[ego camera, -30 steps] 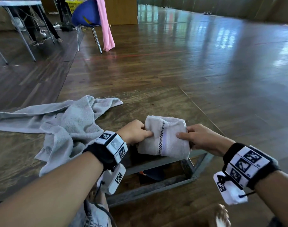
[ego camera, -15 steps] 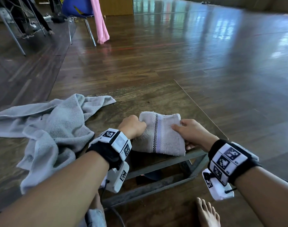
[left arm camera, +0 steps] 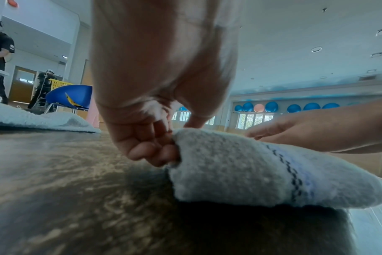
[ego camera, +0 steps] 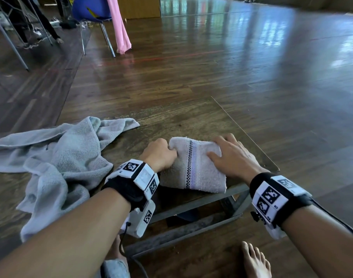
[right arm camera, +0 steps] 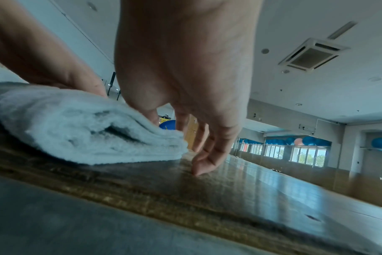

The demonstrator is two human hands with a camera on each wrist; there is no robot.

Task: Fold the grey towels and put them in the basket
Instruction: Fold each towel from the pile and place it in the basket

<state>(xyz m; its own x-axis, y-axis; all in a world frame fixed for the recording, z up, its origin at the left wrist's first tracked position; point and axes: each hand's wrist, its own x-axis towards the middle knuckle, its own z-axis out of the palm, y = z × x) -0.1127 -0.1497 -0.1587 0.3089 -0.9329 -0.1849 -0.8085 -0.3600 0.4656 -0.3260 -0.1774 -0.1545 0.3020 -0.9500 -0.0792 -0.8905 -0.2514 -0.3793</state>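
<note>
A folded grey towel [ego camera: 193,169] with a dark checkered stripe lies on the low wooden table [ego camera: 171,121], close to its front edge. My left hand [ego camera: 159,153] grips the towel's left edge, with the fingers [left arm camera: 150,151] curled into the fold and the thumb on top. My right hand [ego camera: 229,155] lies flat on the right side of the towel, fingers spread. In the right wrist view its fingertips [right arm camera: 199,169] reach down past the towel [right arm camera: 76,126] to the tabletop. A second grey towel [ego camera: 57,157] lies crumpled to the left. No basket is in view.
The table's right edge [ego camera: 244,133] runs just beyond my right hand. A blue chair [ego camera: 91,9] draped with a pink cloth [ego camera: 119,31] stands far back on the floor, next to metal table legs [ego camera: 11,45]. My bare foot [ego camera: 256,261] is below the table frame.
Both hands brought the folded towel down from above the front edge onto the tabletop. My right hand went from pinching its right edge to lying flat on top.
</note>
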